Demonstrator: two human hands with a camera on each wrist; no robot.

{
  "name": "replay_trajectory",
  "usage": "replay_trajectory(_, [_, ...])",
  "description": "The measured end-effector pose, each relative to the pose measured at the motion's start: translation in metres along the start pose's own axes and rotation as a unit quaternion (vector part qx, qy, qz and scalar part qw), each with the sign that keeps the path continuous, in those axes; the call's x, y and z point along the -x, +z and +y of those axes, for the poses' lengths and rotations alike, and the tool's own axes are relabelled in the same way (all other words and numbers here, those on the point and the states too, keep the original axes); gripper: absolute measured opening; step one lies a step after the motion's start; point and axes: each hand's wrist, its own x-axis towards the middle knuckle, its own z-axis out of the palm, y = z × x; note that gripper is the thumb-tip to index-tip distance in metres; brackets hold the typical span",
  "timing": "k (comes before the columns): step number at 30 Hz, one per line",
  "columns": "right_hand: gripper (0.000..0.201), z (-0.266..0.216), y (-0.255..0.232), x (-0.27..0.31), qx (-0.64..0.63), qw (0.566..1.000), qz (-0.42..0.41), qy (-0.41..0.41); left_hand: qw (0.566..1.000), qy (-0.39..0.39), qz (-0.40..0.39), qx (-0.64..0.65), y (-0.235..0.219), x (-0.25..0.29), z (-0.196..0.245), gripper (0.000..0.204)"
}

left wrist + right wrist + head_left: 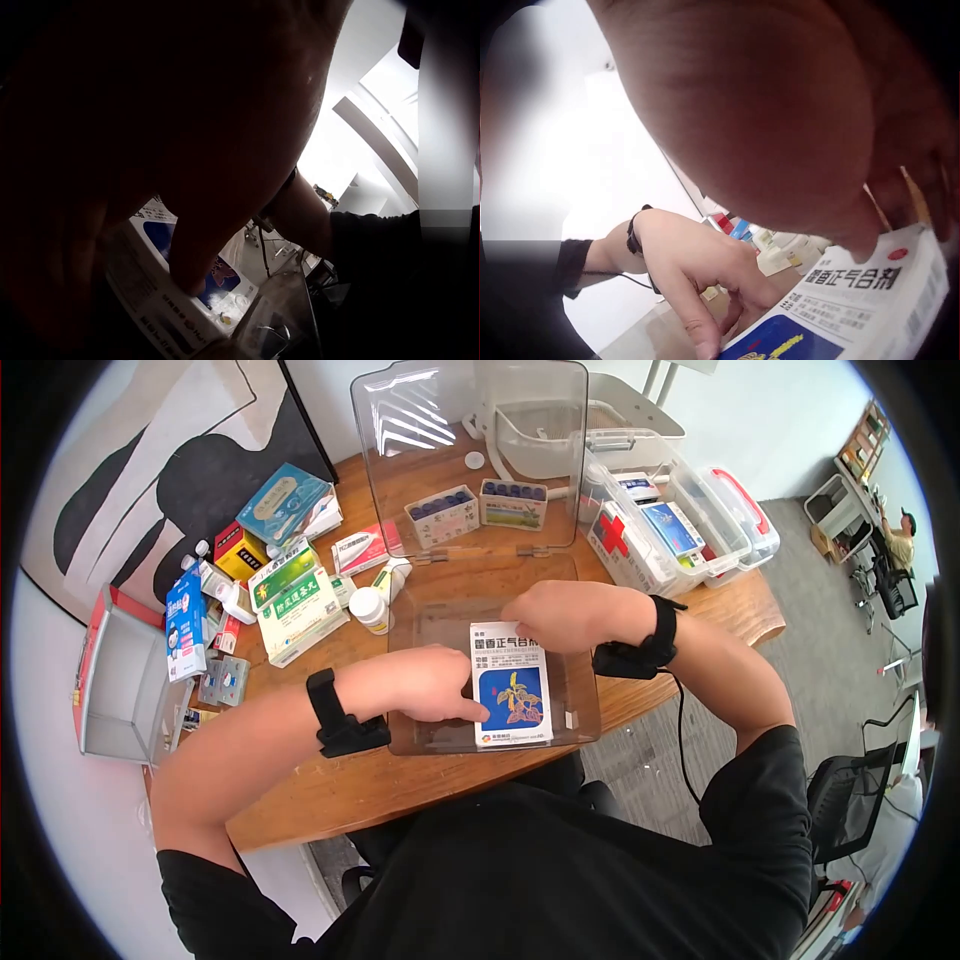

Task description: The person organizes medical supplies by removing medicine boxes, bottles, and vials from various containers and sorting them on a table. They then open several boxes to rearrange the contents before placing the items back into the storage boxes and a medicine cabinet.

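Note:
A white medicine box (512, 705) with a blue plant picture lies in the smoky transparent tray (430, 735). The left hand (435, 685) grips its left side, thumb on the blue picture; the left wrist view shows that thumb on the box (161, 300). At the box's top end the right hand (570, 615) holds it, and in the right wrist view its thumb touches the top edge of the box (840, 300). The far fingers of both hands are partly hidden. Behind, the tray's transparent lid (420, 440) stands raised.
Medicine boxes (300, 610), a white bottle (370, 608) and other packs crowd the table's left. Two boxes of dark-capped vials (513, 505) stand behind the lid. A clear first-aid bin (630, 555) is at the back right, an open red-and-white case (125, 690) at the far left.

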Motion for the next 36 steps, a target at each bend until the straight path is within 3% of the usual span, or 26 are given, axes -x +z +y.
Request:
replay_trajectory(2, [0.027, 0.007, 0.016, 0.008, 0.102, 0.986, 0.117, -0.067, 1.000, -0.015, -0.002, -0.007, -0.001, 0.000, 0.003, 0.054])
replay_trajectory(3, [0.027, 0.006, 0.020, 0.019, 0.099, 0.986, 0.116, -0.066, 1.000, -0.023, -0.005, -0.009, -0.001, -0.001, 0.001, 0.055])
replay_trajectory(5, [0.029, -0.011, 0.016, 0.053, 0.043, 0.952, 0.298, -0.063, 0.999, -0.031, -0.007, -0.009, -0.002, -0.002, -0.003, 0.055])
replay_trajectory(6, [0.029, -0.017, 0.018, 0.070, 0.043, 0.952, 0.296, -0.062, 0.999, -0.024, 0.010, 0.030, -0.002, 0.000, -0.003, 0.053])
replay_trajectory(8, [0.038, -0.027, 0.027, 0.100, -0.123, 0.917, 0.375, 0.057, 0.997, -0.015, 0.025, 0.073, -0.007, 0.003, 0.001, 0.052])
replay_trajectory(9, [0.038, -0.030, 0.039, 0.108, -0.122, 0.918, 0.374, 0.059, 0.993, -0.012, 0.005, 0.116, -0.013, 0.004, 0.006, 0.048])
replay_trajectory(11, [0.047, -0.036, 0.062, 0.118, -0.207, 0.864, 0.433, 0.152, 0.987, -0.008, -0.019, 0.159, -0.016, 0.001, 0.007, 0.044])
replay_trajectory(12, [0.047, -0.036, 0.071, 0.119, -0.208, 0.863, 0.432, 0.155, 0.979, -0.018, -0.036, 0.199, -0.015, -0.004, 0.005, 0.042])
replay_trajectory(14, [0.050, -0.036, 0.087, 0.120, -0.354, 0.834, 0.371, 0.203, 0.969, -0.026, -0.060, 0.237, -0.009, -0.017, 0.002, 0.039])
replay_trajectory(15, [0.043, -0.037, 0.088, 0.119, -0.347, 0.859, 0.315, 0.204, 0.963, -0.018, -0.066, 0.261, -0.005, -0.024, -0.002, 0.038])
replay_trajectory(16, [0.043, -0.038, 0.089, 0.116, -0.348, 0.858, 0.316, 0.207, 0.956, -0.011, -0.072, 0.285, -0.004, -0.027, 0.000, 0.038])
replay_trajectory(19, [0.038, -0.040, 0.095, 0.105, -0.330, 0.881, 0.320, 0.112, 0.922, -0.037, -0.067, 0.378, 0.006, -0.040, 0.010, 0.031])
replay_trajectory(23, [0.037, -0.043, 0.091, 0.102, -0.353, 0.879, 0.287, 0.143, 0.918, -0.051, -0.072, 0.387, 0.007, -0.044, 0.011, 0.032])
replay_trajectory(25, [0.043, -0.042, 0.092, 0.100, -0.395, 0.859, 0.285, 0.154, 0.959, -0.024, -0.064, 0.275, -0.002, -0.030, 0.010, 0.034])
replay_trajectory(26, [0.043, -0.037, 0.097, 0.097, -0.396, 0.860, 0.285, 0.153, 0.959, -0.025, -0.063, 0.276, -0.007, -0.019, 0.012, 0.034])
replay_trajectory(27, [0.048, -0.027, 0.106, 0.091, -0.375, 0.854, 0.334, 0.137, 0.992, -0.012, -0.024, 0.120, -0.012, -0.007, 0.015, 0.033])
replay_trajectory(28, [0.055, -0.021, 0.110, 0.087, -0.354, 0.845, 0.383, 0.120, 0.999, 0.001, 0.015, -0.040, -0.015, 0.005, 0.016, 0.034])
replay_trajectory(30, [0.061, -0.011, 0.102, 0.077, -0.366, 0.838, 0.383, 0.128, 0.983, 0.044, 0.156, -0.091, -0.005, 0.042, 0.004, 0.041])
replay_trajectory(31, [0.067, -0.007, 0.098, 0.073, -0.375, 0.832, 0.384, 0.139, 0.982, 0.043, 0.157, -0.094, 0.002, 0.058, -0.002, 0.041])
replay_trajectory(32, [0.067, -0.007, 0.093, 0.071, -0.374, 0.831, 0.387, 0.138, 0.974, 0.089, 0.181, -0.107, 0.009, 0.073, -0.009, 0.044])
replay_trajectory(33, [0.067, -0.009, 0.086, 0.068, -0.356, 0.850, 0.365, 0.132, 0.962, 0.134, 0.205, -0.120, 0.018, 0.084, -0.013, 0.046])
replay_trajectory(34, [0.067, -0.010, 0.081, 0.064, -0.338, 0.868, 0.341, 0.124, 0.961, 0.132, 0.209, -0.122, 0.030, 0.091, -0.016, 0.046])
replay_trajectory(36, [0.066, -0.014, 0.080, 0.057, -0.305, 0.878, 0.344, 0.132, 0.945, 0.175, 0.244, -0.133, 0.058, 0.102, -0.022, 0.048])
